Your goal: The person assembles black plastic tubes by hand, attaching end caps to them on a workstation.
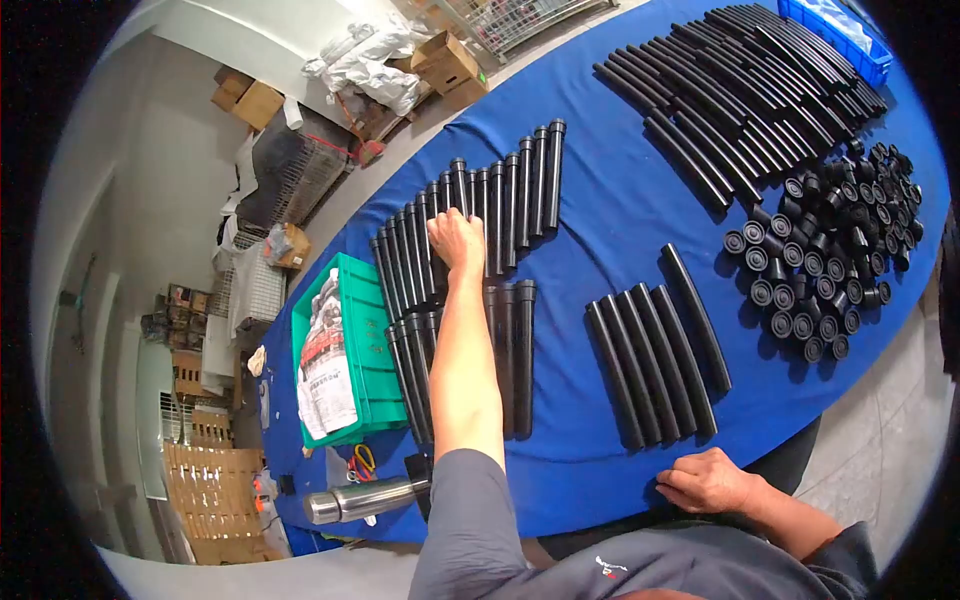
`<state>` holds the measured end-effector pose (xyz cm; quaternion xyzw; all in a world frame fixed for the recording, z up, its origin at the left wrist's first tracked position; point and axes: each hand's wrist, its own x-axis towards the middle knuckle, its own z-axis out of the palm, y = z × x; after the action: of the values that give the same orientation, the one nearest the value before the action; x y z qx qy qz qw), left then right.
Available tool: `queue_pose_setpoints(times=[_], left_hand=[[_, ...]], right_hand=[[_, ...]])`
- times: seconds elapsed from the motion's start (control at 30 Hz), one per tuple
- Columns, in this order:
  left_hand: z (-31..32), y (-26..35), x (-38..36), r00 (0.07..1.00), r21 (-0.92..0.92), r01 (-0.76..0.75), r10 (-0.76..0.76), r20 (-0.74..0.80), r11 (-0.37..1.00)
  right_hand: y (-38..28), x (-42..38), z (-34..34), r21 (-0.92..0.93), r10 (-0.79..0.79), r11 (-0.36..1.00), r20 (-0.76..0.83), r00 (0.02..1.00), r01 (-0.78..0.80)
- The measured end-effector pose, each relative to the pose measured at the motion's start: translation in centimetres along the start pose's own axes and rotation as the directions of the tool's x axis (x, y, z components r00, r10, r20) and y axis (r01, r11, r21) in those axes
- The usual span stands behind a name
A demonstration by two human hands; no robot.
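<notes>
- Blue cloth (pixel 590 250) covers the table; any crease in it could tilt a tube and let it roll.
- The broad bed of black tubes (pixel 740 80) lies far right, beside a blue bin (pixel 850 45); a bump could spread its loose near pieces.
- Rows of capped tubes (pixel 525 195) lie at centre-left, close-packed; a nudge from wrist or forearm could skew them.
- The heap of black caps (pixel 830 265) sits at the right, where a brush could send some off the edge.
- The green crate (pixel 385 370) stands left of the rows, touching or nearly touching them; shifting it could push tubes over.
- A small group of bare tubes (pixel 648 365) lies near right of centre.
- The left hand (pixel 457 240) seems closed around one capped tube (pixel 459 180) in the far row; a loose pinch could let it slip.
- The right hand (pixel 712 480), curled, rests at the near edge; I cannot tell whether it holds anything.
- Scissors (pixel 362 462) lie near left, by a steel flask (pixel 375 498) that could roll if knocked.
</notes>
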<state>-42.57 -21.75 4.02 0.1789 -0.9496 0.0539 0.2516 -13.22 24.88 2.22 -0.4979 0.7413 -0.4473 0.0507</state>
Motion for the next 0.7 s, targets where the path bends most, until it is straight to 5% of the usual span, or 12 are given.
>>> queue_pose_setpoints(times=[0.37, 0.5, 0.7], left_hand=[[-0.1, -0.7, 0.5, 0.991, -0.022, 0.081, -0.078, 0.111, 0.996], [0.0, -1.5, -0.2, 0.999, -0.057, 0.000, -0.003, -0.050, 0.998], [-5.3, 1.4, -3.0, 0.980, -0.349, -0.133, 0.069, -0.189, 0.928]], right_hand=[[-0.1, 0.1, 0.0, 0.006, 0.020, 1.000, 0.006, 1.000, -0.020], [-0.1, 0.0, 0.2, 0.017, 0.001, 1.000, -0.011, 1.000, -0.001], [0.3, -0.7, 1.1, 0.028, -0.012, 1.000, -0.035, 0.999, 0.013]])
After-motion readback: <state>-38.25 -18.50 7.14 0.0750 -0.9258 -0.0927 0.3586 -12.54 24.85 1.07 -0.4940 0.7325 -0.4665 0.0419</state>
